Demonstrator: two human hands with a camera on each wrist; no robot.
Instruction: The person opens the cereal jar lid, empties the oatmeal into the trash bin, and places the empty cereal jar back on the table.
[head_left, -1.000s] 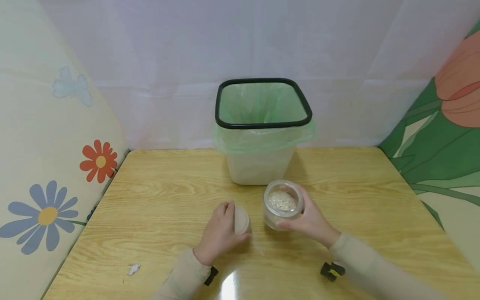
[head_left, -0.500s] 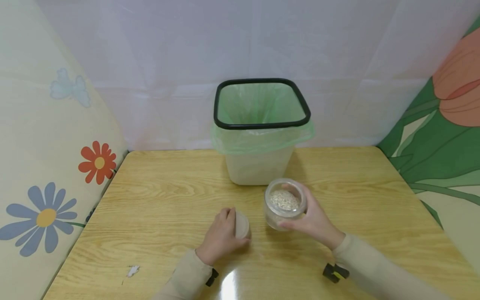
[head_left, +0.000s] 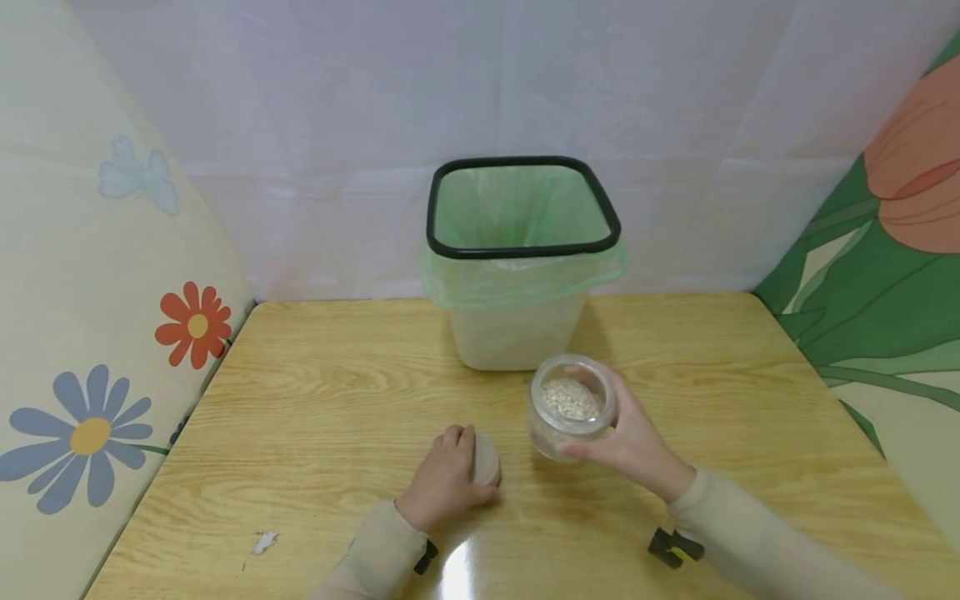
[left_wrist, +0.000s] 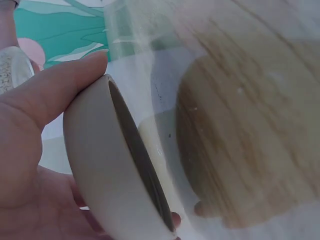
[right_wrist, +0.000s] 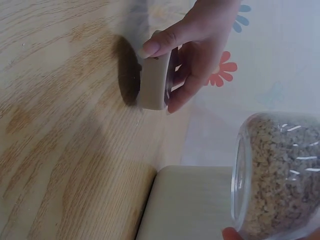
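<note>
My right hand [head_left: 630, 433] grips a clear glass jar [head_left: 543, 437] from its right side, thumb in front and fingers behind. Its mouth is uncovered, and pale flakes like oats [right_wrist: 280, 170] show inside. The right wrist view has the jar's base raised off the table. Left of the jar, my left hand [head_left: 442, 479] holds a round beige lid [head_left: 486, 460] between thumb and fingers. Seen from the left wrist, the lid [left_wrist: 112, 165] has a hollow dark underside turned toward the tabletop. A shadow lies on the wood just beneath it [right_wrist: 129, 75].
A white bin [head_left: 517, 333] with a black rim and green liner bag [head_left: 525, 279] stands behind the jar at the table's back edge. The wooden table [head_left: 337, 367] meets a white backdrop, with flower-painted panels on both sides. A small white scuff [head_left: 266, 542] marks the front left.
My left hand has come slightly down and nearer with the lid. My right hand has shifted the jar a little to the right. The grips look unchanged.
</note>
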